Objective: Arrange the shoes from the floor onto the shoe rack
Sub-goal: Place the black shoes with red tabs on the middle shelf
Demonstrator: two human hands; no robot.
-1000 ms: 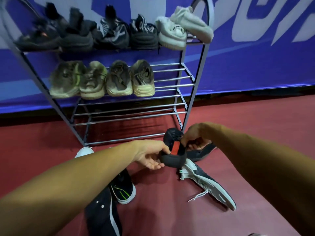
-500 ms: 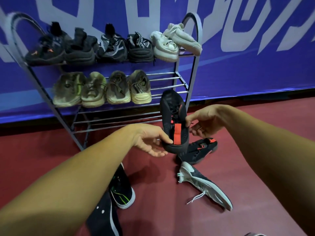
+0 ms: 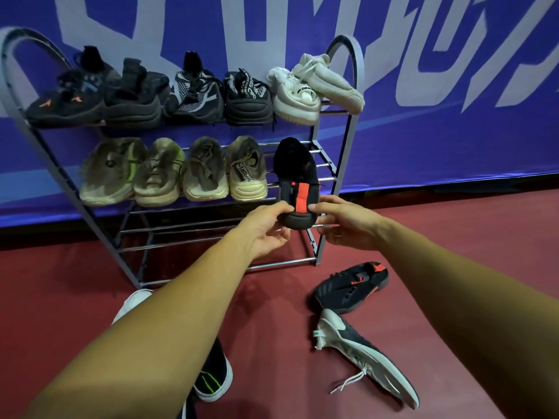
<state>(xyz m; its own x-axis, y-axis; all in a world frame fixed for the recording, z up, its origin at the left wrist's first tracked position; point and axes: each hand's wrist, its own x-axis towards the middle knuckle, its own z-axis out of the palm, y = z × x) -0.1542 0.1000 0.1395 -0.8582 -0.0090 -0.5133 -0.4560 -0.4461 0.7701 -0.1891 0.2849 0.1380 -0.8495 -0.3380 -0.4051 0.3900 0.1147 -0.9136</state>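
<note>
Both hands on heel of black shoe w/ red tab point(image 3: 295, 173). L hand point(image 3: 266, 228) pinches its left side, R hand point(image 3: 348, 225) its right; fingers curled under sole. Shoe sits at right end of shoe rack point(image 3: 352, 146) 2nd shelf, toe in over bars, heel at front edge, just beside tan shoes point(image 3: 172, 173). Can't tell if it rests fully on bars. On floor point(image 3: 272, 313): black/red shoe point(image 3: 351, 287), grey/white shoe point(image 3: 363, 355), black shoe w/ green stripes point(image 3: 211, 376) near L forearm.

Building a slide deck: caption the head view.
Left hand and right hand hold a black red-tabbed shoe at the second shelf of the shoe rack, beside tan shoes.
</note>
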